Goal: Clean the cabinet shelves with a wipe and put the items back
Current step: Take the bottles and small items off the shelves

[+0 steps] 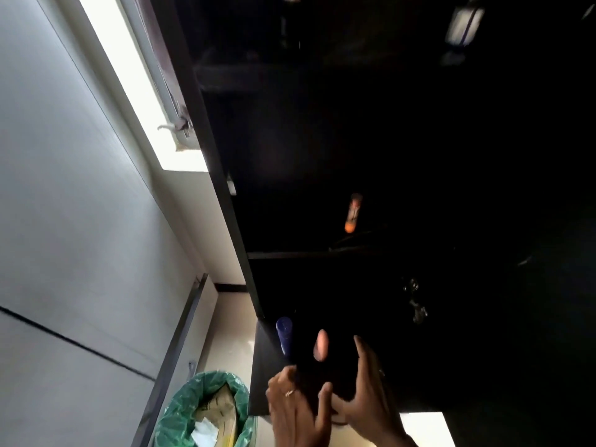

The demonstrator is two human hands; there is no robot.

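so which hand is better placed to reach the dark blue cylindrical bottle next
Left, probably. The left hand sits just below the dark blue cylindrical bottle at the edge of the dark cabinet; the right hand is further right, beyond the pink oval object.

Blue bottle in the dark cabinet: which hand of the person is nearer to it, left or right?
Left. The left hand is just below the blue bottle, fingertips near its lower end. The right hand is farther right, past the pink object.

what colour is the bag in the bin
The bag is green, shown best in the head view, lower left.
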